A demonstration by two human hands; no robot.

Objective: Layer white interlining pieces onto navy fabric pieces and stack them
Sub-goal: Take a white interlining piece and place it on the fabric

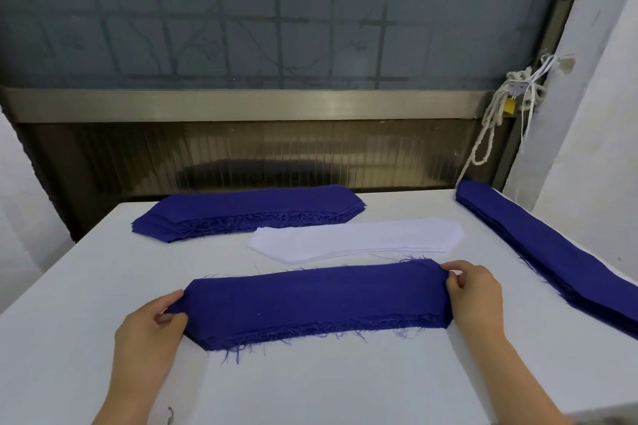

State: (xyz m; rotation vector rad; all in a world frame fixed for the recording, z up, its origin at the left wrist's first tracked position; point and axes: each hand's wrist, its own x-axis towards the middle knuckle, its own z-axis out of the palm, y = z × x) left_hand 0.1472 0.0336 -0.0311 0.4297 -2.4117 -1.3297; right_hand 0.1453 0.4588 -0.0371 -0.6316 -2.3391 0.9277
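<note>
A long navy fabric piece (310, 300) with frayed edges lies flat on the white table (310, 383) in front of me. My left hand (152, 324) pinches its left end and my right hand (473, 290) pinches its right end. Just behind it lies a thin stack of white interlining pieces (359, 240) of the same shape. A thick stack of navy pieces (248, 210) rests at the back of the table. Another long navy stack (545, 252) runs along the right edge.
A frosted window with a metal sill (241, 107) stands behind the table. White cord (497, 121) with a small yellow padlock hangs at the back right corner. A white wall (593, 114) closes the right side.
</note>
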